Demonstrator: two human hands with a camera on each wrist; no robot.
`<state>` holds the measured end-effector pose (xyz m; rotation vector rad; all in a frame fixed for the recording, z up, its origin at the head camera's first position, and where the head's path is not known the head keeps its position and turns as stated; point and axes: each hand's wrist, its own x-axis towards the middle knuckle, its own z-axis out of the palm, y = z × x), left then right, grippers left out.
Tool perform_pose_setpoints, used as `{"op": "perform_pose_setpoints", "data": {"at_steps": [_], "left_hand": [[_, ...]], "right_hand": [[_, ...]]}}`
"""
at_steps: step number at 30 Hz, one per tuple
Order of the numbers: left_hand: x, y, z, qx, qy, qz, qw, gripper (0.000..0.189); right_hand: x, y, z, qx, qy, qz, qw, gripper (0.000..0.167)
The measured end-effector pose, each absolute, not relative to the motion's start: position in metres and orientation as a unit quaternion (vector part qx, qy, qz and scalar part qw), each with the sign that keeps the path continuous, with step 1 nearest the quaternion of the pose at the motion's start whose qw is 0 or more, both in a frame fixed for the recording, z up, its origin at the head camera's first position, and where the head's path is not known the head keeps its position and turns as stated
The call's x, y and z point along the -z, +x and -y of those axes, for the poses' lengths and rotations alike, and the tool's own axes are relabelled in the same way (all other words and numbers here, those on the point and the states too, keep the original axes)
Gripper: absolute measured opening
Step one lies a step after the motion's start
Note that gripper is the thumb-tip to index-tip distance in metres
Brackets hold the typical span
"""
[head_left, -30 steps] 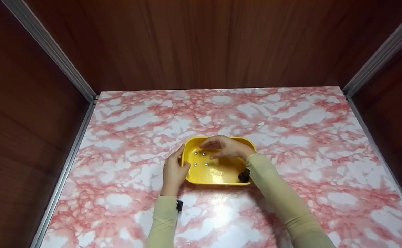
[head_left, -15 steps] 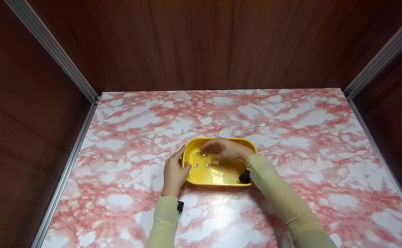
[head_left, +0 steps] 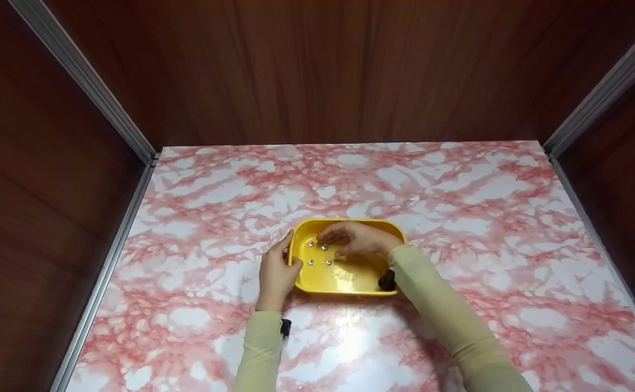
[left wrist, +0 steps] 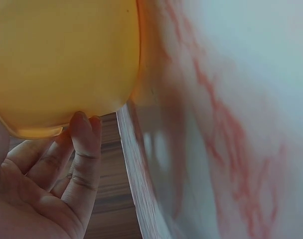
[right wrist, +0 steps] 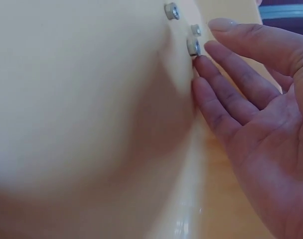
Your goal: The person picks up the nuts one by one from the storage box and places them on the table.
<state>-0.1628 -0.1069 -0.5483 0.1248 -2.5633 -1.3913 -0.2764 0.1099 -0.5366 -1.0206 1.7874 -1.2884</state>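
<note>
A yellow plastic tray (head_left: pixel 312 280) with rounded corners sits in front of me in the head view. My left hand (head_left: pixel 278 272) grips its left end, the thumb over the rim and the fingers along the outside; the left wrist view shows the fingers (left wrist: pixel 85 159) against the tray wall. Inside the tray, my right hand (head_left: pixel 361 238) has its fingers loosely bent, thumb apart. Several small round metal pieces (head_left: pixel 328 262) with recessed centres stand at the tray's left part. In the right wrist view, a fingertip is close to one metal piece (right wrist: pixel 193 47); contact is unclear.
Under the tray lies a tabletop (head_left: pixel 230 190) with a red and white marbled pattern. Dark wooden panels (head_left: pixel 317 71) rise at the back and both sides, joined by grey metal strips (head_left: pixel 86 87). A black strapped device (head_left: pixel 387 280) on the right wrist overlaps the tray's near right corner.
My right hand has shifted slightly toward the near side within the tray. The left hand keeps its grip, and the metal pieces stay in place.
</note>
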Motion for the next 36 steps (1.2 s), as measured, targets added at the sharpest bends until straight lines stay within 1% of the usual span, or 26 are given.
{"op": "perform_pose_setpoints", "data": {"at_steps": [6, 13, 19, 28, 36], "left_hand": [[0.5477, -0.1626, 0.1069, 0.474, 0.043, 0.873, 0.111, 0.065], [0.5482, -0.1619, 0.1074, 0.471, 0.035, 0.873, 0.121, 0.065], [0.5488, -0.1624, 0.1074, 0.477, 0.032, 0.869, 0.129, 0.065], [0.5483, -0.1618, 0.1064, 0.48, 0.036, 0.868, 0.121, 0.064], [0.5497, -0.1628, 0.1067, 0.476, 0.034, 0.869, 0.128, 0.065]], "right_hand": [[0.5392, -0.2748, -0.1079, 0.467, -0.396, -0.713, 0.342, 0.045], [0.5405, -0.2738, -0.1053, 0.453, -0.43, -0.713, 0.32, 0.044], [0.5384, -0.2729, -0.1043, 0.426, -0.423, -0.737, 0.31, 0.043], [0.5389, -0.2719, -0.1045, 0.41, -0.407, -0.751, 0.32, 0.045], [0.5398, -0.2715, -0.1043, 0.401, -0.412, -0.757, 0.312, 0.045]]}}
